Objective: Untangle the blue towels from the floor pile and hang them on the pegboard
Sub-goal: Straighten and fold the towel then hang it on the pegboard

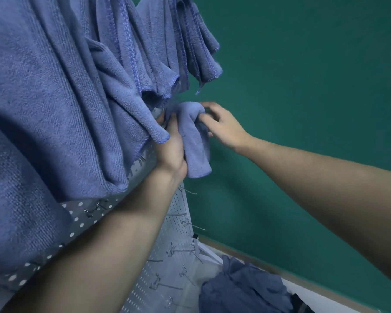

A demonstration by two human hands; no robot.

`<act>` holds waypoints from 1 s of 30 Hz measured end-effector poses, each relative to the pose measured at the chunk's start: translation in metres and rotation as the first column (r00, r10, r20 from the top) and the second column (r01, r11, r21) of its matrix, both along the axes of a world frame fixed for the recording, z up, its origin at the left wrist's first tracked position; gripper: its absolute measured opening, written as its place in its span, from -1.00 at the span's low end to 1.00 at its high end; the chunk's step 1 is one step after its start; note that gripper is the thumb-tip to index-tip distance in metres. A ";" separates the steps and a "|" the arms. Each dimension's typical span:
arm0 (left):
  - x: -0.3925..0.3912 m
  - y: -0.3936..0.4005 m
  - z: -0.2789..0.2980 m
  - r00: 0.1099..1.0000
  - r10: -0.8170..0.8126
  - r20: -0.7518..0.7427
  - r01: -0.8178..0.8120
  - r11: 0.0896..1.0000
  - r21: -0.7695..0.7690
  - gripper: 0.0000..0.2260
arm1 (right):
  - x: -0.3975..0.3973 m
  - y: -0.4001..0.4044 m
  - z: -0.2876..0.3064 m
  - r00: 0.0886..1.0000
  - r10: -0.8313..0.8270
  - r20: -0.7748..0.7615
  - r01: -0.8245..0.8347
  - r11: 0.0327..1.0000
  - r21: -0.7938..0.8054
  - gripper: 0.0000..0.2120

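Observation:
A small blue towel is draped over a spot on the grey pegboard, near the middle of the view. My left hand grips its left side against the board. My right hand pinches its upper right fold with thumb and fingers. Several larger blue towels hang from the board above and to the left; one corner covers part of my left hand. The hook under the small towel is hidden. A pile of blue towels lies on the floor at the lower right.
Bare metal hooks stick out of the lower pegboard. A green wall fills the right side. A pale baseboard strip runs along the bottom of the wall.

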State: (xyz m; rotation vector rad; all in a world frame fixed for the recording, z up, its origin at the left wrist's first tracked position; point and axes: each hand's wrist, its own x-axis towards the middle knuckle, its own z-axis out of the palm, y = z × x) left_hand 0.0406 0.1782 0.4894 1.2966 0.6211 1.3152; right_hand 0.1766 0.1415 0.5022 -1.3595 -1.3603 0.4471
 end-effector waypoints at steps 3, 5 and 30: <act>-0.001 0.005 -0.004 0.974 0.116 -0.196 -0.100 0.991 0.087 -0.68 | -0.004 0.003 0.000 0.999 -0.037 0.006 0.037 0.999 -0.028 -0.75; -0.001 0.006 -0.006 0.934 0.235 -0.268 -0.213 0.971 0.111 -0.70 | -0.006 0.005 -0.001 0.999 -0.037 -0.023 0.035 0.998 -0.056 -0.75; -0.015 -0.018 -0.061 0.803 0.402 -0.439 -0.265 0.902 0.342 -0.43 | -0.023 -0.006 -0.030 0.990 0.036 0.136 0.002 0.962 -0.274 -0.69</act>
